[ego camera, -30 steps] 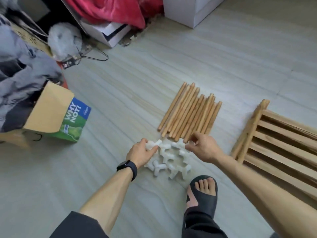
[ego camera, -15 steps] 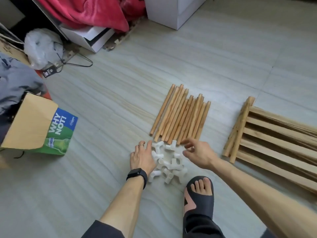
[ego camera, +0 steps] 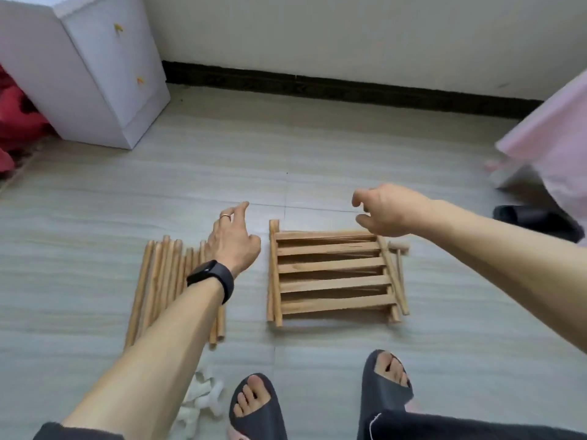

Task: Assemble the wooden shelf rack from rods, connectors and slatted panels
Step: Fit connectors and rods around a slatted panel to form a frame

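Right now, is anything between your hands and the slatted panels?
Nothing visible. The right hand hangs over the far right corner of the slatted panels; the left hand is over the rods beside them. A mallet lies off their right edge.

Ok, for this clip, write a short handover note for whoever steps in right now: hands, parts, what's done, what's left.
Both hands are empty: left hand open over the right edge of the rods; right hand loosely curled over the far right corner of the slatted panels.
Parts: rods lie side by side, stacked slatted panels to their right, white connectors heaped by the rods' near ends.
Done: parts laid out, nothing joined.
Left: all the assembly.
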`<state>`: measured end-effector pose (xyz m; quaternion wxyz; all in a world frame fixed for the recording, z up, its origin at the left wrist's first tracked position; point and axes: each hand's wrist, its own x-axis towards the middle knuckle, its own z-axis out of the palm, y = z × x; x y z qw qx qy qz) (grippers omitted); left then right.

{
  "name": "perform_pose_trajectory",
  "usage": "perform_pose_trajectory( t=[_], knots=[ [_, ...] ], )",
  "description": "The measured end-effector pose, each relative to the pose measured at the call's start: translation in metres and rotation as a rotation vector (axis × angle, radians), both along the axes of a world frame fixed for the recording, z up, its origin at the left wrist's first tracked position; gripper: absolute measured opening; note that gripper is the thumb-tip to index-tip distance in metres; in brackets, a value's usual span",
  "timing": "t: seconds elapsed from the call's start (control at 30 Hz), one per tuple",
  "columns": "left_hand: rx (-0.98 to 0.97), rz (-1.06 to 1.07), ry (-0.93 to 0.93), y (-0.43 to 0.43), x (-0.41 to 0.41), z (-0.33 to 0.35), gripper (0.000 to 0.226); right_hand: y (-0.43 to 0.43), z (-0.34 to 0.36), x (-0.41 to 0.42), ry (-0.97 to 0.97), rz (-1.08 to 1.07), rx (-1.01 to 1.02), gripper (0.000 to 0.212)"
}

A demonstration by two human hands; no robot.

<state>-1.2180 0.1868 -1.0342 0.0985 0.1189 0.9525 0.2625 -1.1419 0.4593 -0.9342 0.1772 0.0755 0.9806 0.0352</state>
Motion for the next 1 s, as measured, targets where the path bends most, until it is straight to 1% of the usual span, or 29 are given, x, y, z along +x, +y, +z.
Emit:
perform_pose_trajectory(
  t=[0.07, 0.13, 0.2, 0.23, 0.33, 0.43, 0.53, 0.6, 0.67, 0.73, 0.8, 0.9, 1.0],
  knots=[
    [0.015, -0.071, 0.001, 0.028, -0.003, 0.002, 0.064, 0.034, -0.008, 0.021, 0.006, -0.125, -0.071, 0.041],
    [0.037, -0.126, -0.046, 0.052, -0.003, -0.002, 0.06, 0.058, -0.027, 0.042, 0.067, -0.252, -0.261, 0.038],
    [0.048, -0.155, -0.133, 0.071, -0.001, -0.013, 0.063, 0.074, -0.058, 0.06, 0.189, -0.386, -0.467, 0.031],
    [0.041, -0.169, -0.175, 0.079, 0.001, -0.021, 0.066, 0.08, -0.077, 0.068, 0.255, -0.456, -0.539, 0.028],
    [-0.012, -0.198, -0.261, 0.091, 0.005, -0.052, 0.071, 0.094, -0.139, 0.085, 0.433, -0.682, -0.681, 0.026],
    [-0.067, -0.109, -0.354, 0.092, 0.005, -0.091, 0.071, 0.099, -0.197, 0.093, 0.513, -0.949, -0.798, 0.028],
    [-0.067, 0.074, -0.462, 0.089, 0.006, -0.125, 0.074, 0.1, -0.243, 0.096, 0.476, -1.13, -0.846, 0.045],
    [-0.103, 0.147, -0.508, 0.086, 0.007, -0.142, 0.07, 0.099, -0.264, 0.098, 0.405, -1.181, -0.85, 0.058],
    [-0.156, 0.144, -0.53, 0.085, 0.01, -0.154, 0.057, 0.095, -0.279, 0.1, 0.318, -1.185, -0.829, 0.062],
    [-0.225, 0.139, -0.496, 0.085, 0.013, -0.162, 0.046, 0.089, -0.288, 0.103, 0.234, -1.132, -0.753, 0.058],
    [-0.267, 0.135, -0.415, 0.084, 0.015, -0.165, 0.044, 0.082, -0.292, 0.105, 0.204, -1.052, -0.699, 0.053],
    [-0.271, 0.115, -0.354, 0.08, 0.012, -0.164, 0.044, 0.075, -0.294, 0.107, 0.219, -1.023, -0.721, 0.043],
    [-0.267, 0.113, -0.377, 0.077, 0.007, -0.165, 0.045, 0.072, -0.294, 0.109, 0.235, -1.013, -0.72, 0.041]
  ],
)
